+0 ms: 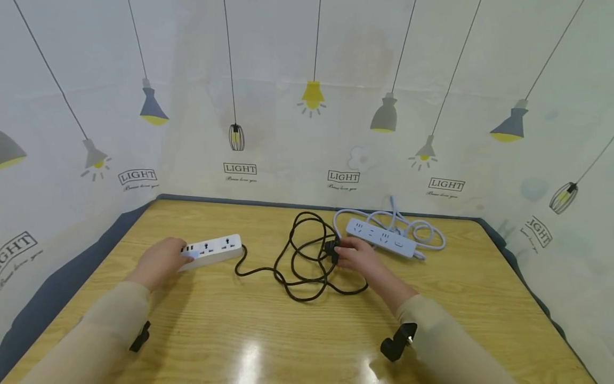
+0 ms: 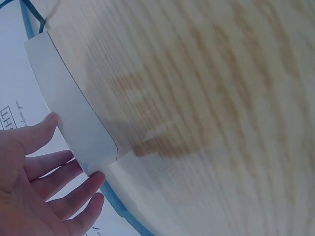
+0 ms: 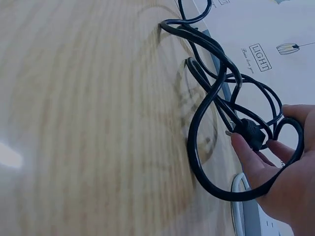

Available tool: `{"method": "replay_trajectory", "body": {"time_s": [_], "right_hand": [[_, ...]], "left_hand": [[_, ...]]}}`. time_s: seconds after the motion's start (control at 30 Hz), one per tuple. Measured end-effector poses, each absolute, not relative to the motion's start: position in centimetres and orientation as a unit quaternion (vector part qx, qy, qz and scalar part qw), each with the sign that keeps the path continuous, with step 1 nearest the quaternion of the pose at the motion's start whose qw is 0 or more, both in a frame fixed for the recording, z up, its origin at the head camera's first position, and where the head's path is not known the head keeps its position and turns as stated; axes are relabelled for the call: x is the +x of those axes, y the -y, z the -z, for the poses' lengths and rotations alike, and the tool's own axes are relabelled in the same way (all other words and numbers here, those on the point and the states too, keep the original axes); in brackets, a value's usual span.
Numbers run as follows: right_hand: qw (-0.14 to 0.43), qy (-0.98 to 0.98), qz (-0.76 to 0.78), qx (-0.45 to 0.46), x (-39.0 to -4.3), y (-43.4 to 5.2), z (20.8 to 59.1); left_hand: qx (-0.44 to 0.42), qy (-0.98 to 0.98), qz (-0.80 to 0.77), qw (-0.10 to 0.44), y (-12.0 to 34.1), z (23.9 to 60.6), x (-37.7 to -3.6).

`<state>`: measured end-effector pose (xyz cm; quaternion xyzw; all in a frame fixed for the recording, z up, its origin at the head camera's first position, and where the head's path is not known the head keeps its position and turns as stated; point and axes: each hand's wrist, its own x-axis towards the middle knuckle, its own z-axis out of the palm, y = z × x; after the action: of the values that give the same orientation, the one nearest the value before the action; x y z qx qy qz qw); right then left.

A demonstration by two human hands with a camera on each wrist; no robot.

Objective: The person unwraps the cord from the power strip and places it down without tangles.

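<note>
My left hand (image 1: 160,260) grips the left end of a white power strip (image 1: 218,252) with sockets on its top. In the left wrist view the thumb lies along one side of the strip (image 2: 74,93) and the fingertips are at its near end. A black cord (image 1: 292,282) runs from the strip's right end into loose loops mid-table. Over those loops, my right hand (image 1: 357,257) holds the cord's black plug (image 3: 251,133) between thumb and fingers. One loop of the cord (image 3: 197,162) hangs across the right palm in the right wrist view.
A second white power strip (image 1: 381,237) lies just beyond the right hand, its pale cord (image 1: 434,234) coiled behind it. The wooden table (image 1: 268,330) ends at a dark blue edge against a lamp-printed cloth backdrop (image 1: 283,133). Black wrist mounts (image 1: 395,344) hang under the sleeves.
</note>
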<state>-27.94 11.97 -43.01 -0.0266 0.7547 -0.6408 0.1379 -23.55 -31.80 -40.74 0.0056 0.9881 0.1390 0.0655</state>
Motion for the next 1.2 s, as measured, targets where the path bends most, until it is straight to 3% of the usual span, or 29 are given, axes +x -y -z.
{"method": "replay_trajectory", "body": {"time_s": [0.53, 1.2], "right_hand": [[0.166, -0.762, 0.626, 0.023, -32.0, -8.5, 43.7], [0.12, -0.746, 0.652, 0.062, -33.8, -4.2, 44.1]], "left_hand": [[-0.026, -0.985, -0.159, 0.069, 32.0, 40.6, -25.7], [-0.06, -0.983, -0.151, 0.08, 33.2, 40.2, -29.1]]}}
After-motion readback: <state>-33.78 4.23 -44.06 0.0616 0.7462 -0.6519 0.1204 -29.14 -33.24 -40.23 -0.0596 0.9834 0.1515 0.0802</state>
